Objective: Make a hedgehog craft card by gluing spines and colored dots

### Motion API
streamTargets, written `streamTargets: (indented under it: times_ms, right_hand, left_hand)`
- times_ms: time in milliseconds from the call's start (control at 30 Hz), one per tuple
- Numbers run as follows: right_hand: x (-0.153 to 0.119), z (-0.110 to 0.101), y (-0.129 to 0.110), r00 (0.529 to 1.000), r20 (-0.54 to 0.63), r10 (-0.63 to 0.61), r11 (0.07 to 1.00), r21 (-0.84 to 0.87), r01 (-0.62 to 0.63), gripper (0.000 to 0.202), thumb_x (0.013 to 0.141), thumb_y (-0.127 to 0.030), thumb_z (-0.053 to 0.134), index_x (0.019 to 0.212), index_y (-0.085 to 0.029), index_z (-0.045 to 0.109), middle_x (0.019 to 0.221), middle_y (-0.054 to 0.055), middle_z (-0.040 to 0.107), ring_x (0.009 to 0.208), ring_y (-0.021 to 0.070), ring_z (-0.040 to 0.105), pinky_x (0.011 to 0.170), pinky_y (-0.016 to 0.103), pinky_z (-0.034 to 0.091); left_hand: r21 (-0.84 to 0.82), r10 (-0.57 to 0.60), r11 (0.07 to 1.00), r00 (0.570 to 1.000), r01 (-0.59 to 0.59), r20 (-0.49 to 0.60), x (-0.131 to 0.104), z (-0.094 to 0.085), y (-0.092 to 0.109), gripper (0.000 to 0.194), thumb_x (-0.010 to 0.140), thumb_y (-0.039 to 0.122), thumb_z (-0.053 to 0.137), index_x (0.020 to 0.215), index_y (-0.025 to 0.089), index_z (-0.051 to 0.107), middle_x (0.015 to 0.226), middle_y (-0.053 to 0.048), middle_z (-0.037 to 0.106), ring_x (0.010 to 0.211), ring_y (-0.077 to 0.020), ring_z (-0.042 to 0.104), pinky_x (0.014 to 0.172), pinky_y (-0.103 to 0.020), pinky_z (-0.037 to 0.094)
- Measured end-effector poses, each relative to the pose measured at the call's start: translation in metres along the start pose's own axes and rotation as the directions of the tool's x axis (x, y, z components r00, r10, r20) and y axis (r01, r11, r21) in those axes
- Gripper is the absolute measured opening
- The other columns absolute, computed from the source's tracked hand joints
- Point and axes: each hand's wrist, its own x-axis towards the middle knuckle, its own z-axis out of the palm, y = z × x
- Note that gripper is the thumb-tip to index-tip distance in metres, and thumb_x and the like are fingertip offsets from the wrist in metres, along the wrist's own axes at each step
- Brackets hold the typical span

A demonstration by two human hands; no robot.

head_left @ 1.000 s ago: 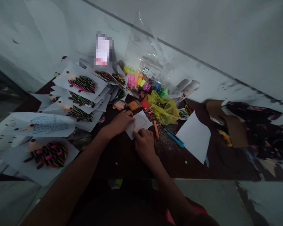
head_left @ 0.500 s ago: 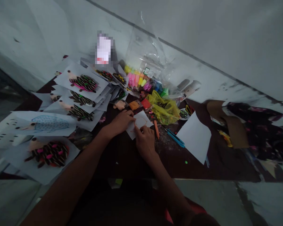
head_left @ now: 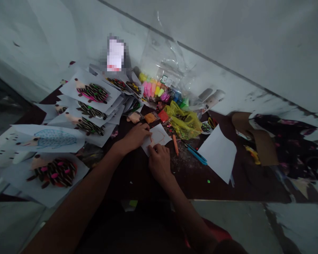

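Observation:
A small white sheet of paper (head_left: 159,133) with a faint orange curved outline lies on the dark table. My left hand (head_left: 138,137) rests on the sheet's left side, its fingers stretched out over the edge. At the lower edge, my right hand (head_left: 159,159) has its fingers curled and bent down against the paper. A small peach-coloured bit (head_left: 152,142) shows at its fingertips; whether they grip it is hidden. Just right of the sheet lies an orange stick-like tool (head_left: 175,145). Beyond the sheet are packets of peach (head_left: 134,117), orange (head_left: 150,118) and red clay (head_left: 163,116).
Hedgehog pictures with clay spines (head_left: 92,92) are stacked on the left, beside a blue-drawn one (head_left: 55,137). A yellow plastic bag (head_left: 185,123) and a clear bag of coloured clay (head_left: 159,88) lie behind. To the right are a blue cutter (head_left: 196,155), white paper (head_left: 218,155) and brown cardboard (head_left: 266,148).
My right hand has shifted slightly left and down along the sheet, its fingers now more curled. My left hand stays on the paper's left side.

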Motion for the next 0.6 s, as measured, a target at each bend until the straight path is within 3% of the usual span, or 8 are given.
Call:
streamTargets:
  times_ms: [433,600]
  right_hand:
    - [-0.0044,0.0010,-0.0045,1.000,0.015,-0.011,0.991,0.132,0.009,0.041,0.086,-0.008,0.054,0.123,-0.018,0.071,0.103,0.009,0.066,0.098,0.0226,0.054,0.085,0.034,0.036]
    - [-0.0096,0.0030,0.0018,0.999,-0.035,0.015,0.985,0.171,-0.009,0.047,0.085,-0.007,0.054,0.126,-0.021,0.072,0.104,0.009,0.064,0.099,0.0224,0.053,0.087,0.035,0.037]
  left_hand:
    - [-0.010,-0.026,1.000,0.999,0.026,-0.025,-0.0012,0.0035,0.0011,0.039,0.088,0.001,0.051,0.102,0.022,0.081,0.115,-0.009,0.068,0.102,-0.0218,0.059,0.091,-0.034,0.044]
    - [-0.027,-0.048,0.999,0.999,0.047,-0.008,-0.0011,0.0019,0.0019,0.038,0.092,0.005,0.049,0.105,0.021,0.081,0.115,-0.010,0.067,0.105,-0.0223,0.059,0.092,-0.034,0.045]
